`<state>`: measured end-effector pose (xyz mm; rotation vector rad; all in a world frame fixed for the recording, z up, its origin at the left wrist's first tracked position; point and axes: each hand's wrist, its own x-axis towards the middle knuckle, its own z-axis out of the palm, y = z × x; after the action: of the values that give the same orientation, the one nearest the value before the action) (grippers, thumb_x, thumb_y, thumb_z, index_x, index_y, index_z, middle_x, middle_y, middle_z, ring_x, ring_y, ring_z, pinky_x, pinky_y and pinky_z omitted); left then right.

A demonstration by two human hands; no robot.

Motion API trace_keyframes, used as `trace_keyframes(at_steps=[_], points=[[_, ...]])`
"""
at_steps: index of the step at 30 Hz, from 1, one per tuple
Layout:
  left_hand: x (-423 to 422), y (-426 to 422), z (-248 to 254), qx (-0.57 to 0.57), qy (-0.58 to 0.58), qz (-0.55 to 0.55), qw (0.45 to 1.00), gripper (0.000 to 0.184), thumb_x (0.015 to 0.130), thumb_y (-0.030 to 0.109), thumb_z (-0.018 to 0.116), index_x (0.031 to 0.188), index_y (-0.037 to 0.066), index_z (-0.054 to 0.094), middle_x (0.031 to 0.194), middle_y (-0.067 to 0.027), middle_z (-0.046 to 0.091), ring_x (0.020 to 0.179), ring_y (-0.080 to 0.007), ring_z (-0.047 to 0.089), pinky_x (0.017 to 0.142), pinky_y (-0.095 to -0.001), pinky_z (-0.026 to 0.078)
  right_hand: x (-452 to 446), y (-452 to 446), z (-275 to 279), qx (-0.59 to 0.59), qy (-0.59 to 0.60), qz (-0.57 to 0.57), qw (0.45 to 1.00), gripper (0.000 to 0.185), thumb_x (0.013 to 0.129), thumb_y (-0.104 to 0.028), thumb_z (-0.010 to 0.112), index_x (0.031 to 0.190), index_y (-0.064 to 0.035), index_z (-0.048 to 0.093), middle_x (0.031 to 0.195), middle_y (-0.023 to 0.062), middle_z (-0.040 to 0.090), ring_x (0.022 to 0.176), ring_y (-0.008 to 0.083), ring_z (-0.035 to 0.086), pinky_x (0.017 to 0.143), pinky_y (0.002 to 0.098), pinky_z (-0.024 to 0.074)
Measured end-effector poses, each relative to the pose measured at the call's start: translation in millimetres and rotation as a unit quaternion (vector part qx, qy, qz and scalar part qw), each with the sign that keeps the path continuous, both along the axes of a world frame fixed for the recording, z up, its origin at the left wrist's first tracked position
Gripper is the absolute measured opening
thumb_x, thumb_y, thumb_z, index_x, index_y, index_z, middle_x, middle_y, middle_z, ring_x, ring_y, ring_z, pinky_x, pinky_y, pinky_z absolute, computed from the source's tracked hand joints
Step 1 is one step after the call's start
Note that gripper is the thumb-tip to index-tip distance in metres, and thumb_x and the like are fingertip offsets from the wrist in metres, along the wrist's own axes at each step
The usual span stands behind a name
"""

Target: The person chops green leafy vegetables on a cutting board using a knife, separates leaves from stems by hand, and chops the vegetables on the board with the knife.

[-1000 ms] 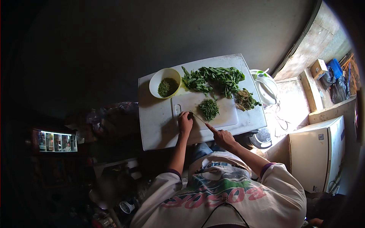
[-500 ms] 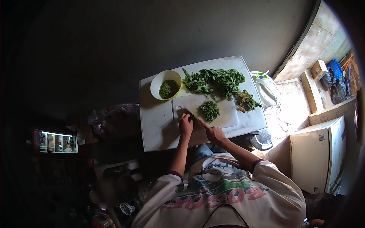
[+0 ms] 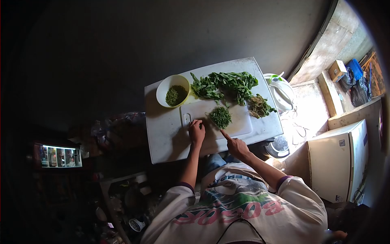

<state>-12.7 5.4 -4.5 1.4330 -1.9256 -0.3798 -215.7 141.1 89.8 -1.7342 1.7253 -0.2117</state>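
Note:
On the white cutting board (image 3: 239, 128), my right hand (image 3: 237, 147) grips a knife (image 3: 212, 120) with its index finger stretched along it. The thin blade points up and left, at the left edge of a pile of chopped greens (image 3: 220, 117). My left hand (image 3: 197, 132) rests at the board's left side, beside the handle slot, with its fingers curled. A small dark bit at those fingertips looks like leafy greens, mostly hidden by the hand. Behind the board lies a heap of whole leafy greens (image 3: 233, 85).
A pale yellow bowl (image 3: 160, 94) with chopped greens stands at the table's back left. Wilted trimmings and roots (image 3: 260, 106) lie right of the board on the white table (image 3: 266, 132). A white appliance (image 3: 281, 95) stands beyond the right edge, and a small fridge (image 3: 331, 166) farther right.
The knife and my right hand have moved right, away from my left hand, to the chopped pile. My left hand stays curled near the board's left end. The view has shifted slightly.

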Motion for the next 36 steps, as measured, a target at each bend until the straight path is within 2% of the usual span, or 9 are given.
trace_keyframes(at_steps=[3,5,12,16,17,18,22,29,36], points=[[1.0,-0.6,-2.0,0.007,-0.026,0.014,1.000,0.017,0.076,0.002,0.068,0.092,0.001,0.070,0.094,-0.0133,0.066,0.093,-0.0362,0.061,0.087,-0.0432,0.049,0.4,0.2,18.7,0.018,0.014,0.032,0.999,0.085,0.089,-0.010,0.053,0.159,-0.0345,0.013,0.076,0.0242,0.067,0.069,0.0433,0.068,0.066,0.0549,0.0542],[2.2,-2.3,-7.9,0.041,0.013,0.026,0.999,0.020,0.072,-0.002,0.067,0.091,0.000,0.070,0.095,-0.0134,0.067,0.094,-0.0363,0.061,0.086,-0.0429,0.050,-0.2,1.9,23.2,0.015,0.008,0.038,0.999,0.085,0.088,-0.010,0.053,0.159,-0.0347,0.014,0.076,0.0241,0.067,0.070,0.0434,0.068,0.066,0.0549,0.0543],[5.2,-4.9,-16.5,0.043,0.010,0.027,0.999,0.018,0.071,-0.001,0.068,0.089,0.000,0.070,0.096,-0.0134,0.067,0.095,-0.0356,0.061,0.086,-0.0425,0.051,1.7,1.2,27.5,0.029,0.003,0.048,0.998,0.086,0.086,-0.010,0.055,0.159,-0.0314,0.015,0.077,0.0253,0.067,0.072,0.0440,0.068,0.067,0.0556,0.0544],[5.1,-0.9,-9.2,0.032,0.009,0.018,0.999,0.018,0.071,0.001,0.070,0.089,0.000,0.070,0.095,-0.0139,0.066,0.095,-0.0358,0.061,0.086,-0.0424,0.050,10.7,-2.3,-10.9,0.031,-0.008,0.036,0.999,0.084,0.087,-0.010,0.054,0.159,-0.0300,0.015,0.076,0.0269,0.067,0.073,0.0453,0.068,0.068,0.0566,0.0540],[3.1,0.5,-3.2,0.025,0.004,0.011,1.000,0.018,0.071,0.002,0.071,0.089,0.000,0.070,0.094,-0.0141,0.065,0.095,-0.0359,0.061,0.087,-0.0424,0.050,14.2,-4.3,-35.0,-0.020,-0.026,0.029,0.999,0.082,0.090,-0.011,0.052,0.159,-0.0310,0.014,0.072,0.0260,0.066,0.066,0.0452,0.066,0.063,0.0573,0.0519],[1.6,1.9,0.5,0.024,0.006,0.011,1.000,0.018,0.071,0.002,0.071,0.089,0.000,0.070,0.094,-0.0141,0.065,0.095,-0.0359,0.061,0.087,-0.0424,0.050,16.2,-7.2,-37.3,-0.071,-0.043,0.021,0.996,0.080,0.092,-0.011,0.050,0.160,-0.0319,0.012,0.068,0.0251,0.065,0.060,0.0452,0.064,0.057,0.0581,0.0499],[5.4,4.7,3.9,0.018,-0.025,-0.015,0.999,0.017,0.072,0.004,0.073,0.089,-0.001,0.070,0.094,-0.0152,0.065,0.093,-0.0362,0.061,0.087,-0.0425,0.051,24.8,-21.2,-45.4,-0.097,-0.047,0.009,0.994,0.078,0.093,-0.013,0.048,0.159,-0.0329,0.013,0.068,0.0260,0.065,0.061,0.0455,0.065,0.058,0.0576,0.0503],[10.1,-1.2,-7.0,0.042,-0.012,-0.003,0.999,0.019,0.077,0.006,0.073,0.094,-0.002,0.071,0.103,-0.0160,0.067,0.095,-0.0356,0.065,0.083,-0.0433,0.052,16.3,-21.1,-38.3,-0.052,-0.040,0.015,0.998,0.076,0.095,-0.014,0.047,0.159,-0.0355,0.014,0.072,0.0254,0.066,0.064,0.0453,0.065,0.060,0.0574,0.0509],[0.8,-1.3,-6.9,-0.010,-0.019,-0.007,1.000,0.016,0.081,0.007,0.070,0.096,0.001,0.068,0.096,-0.0143,0.065,0.091,-0.0350,0.063,0.080,-0.0432,0.052,-2.1,1.4,-8.4,0.016,-0.010,0.003,1.000,0.079,0.092,-0.010,0.049,0.159,-0.0346,0.014,0.079,0.0237,0.069,0.071,0.0420,0.069,0.066,0.0539,0.0538]])
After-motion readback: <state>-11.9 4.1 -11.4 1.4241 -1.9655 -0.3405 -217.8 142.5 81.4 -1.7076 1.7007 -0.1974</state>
